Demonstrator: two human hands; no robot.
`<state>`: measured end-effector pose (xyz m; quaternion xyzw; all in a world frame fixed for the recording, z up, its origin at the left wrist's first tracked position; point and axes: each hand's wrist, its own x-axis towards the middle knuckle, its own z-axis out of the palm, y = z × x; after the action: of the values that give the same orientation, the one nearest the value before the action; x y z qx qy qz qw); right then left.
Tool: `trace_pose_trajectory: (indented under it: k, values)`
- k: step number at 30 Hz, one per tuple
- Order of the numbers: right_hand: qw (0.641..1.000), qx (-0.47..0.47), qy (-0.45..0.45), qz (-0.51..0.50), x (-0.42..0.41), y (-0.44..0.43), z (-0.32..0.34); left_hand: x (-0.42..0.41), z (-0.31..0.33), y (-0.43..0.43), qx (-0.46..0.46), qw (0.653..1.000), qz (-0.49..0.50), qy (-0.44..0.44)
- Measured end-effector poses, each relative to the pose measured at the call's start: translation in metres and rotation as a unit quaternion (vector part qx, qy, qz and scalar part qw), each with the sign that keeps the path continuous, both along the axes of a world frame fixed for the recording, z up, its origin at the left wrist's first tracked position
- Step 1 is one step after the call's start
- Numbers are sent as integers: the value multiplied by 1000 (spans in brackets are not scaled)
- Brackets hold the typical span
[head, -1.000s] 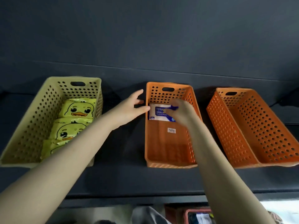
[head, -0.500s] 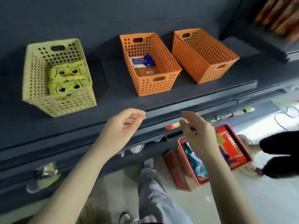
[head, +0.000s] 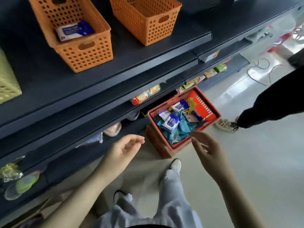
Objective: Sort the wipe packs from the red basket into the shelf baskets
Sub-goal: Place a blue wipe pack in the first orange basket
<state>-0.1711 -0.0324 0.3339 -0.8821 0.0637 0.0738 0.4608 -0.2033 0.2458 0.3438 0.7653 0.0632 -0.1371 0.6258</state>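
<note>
Below, left hand (head: 126, 148) and right hand (head: 206, 147) empty and slack by the red basket (head: 203, 106); bystander's dark leg (head: 271, 102) beyond.

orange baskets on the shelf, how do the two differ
The left orange basket holds a white-and-blue wipe pack; no pack shows in the right orange basket. The left orange basket faces front; the right orange basket is turned, a corner forward. Both are perforated orange plastic with handle slots.
</note>
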Motion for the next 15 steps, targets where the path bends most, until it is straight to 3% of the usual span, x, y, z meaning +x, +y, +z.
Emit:
trace_pose_trajectory:
  k: [8,15]
  values:
    - [993,-6,115,-27,127,-116,-123,105,-134,-108,36,990,13,138]
    - [965,-69,253,20,212,-129,-252,209,-271,-169,106,969,9,221]
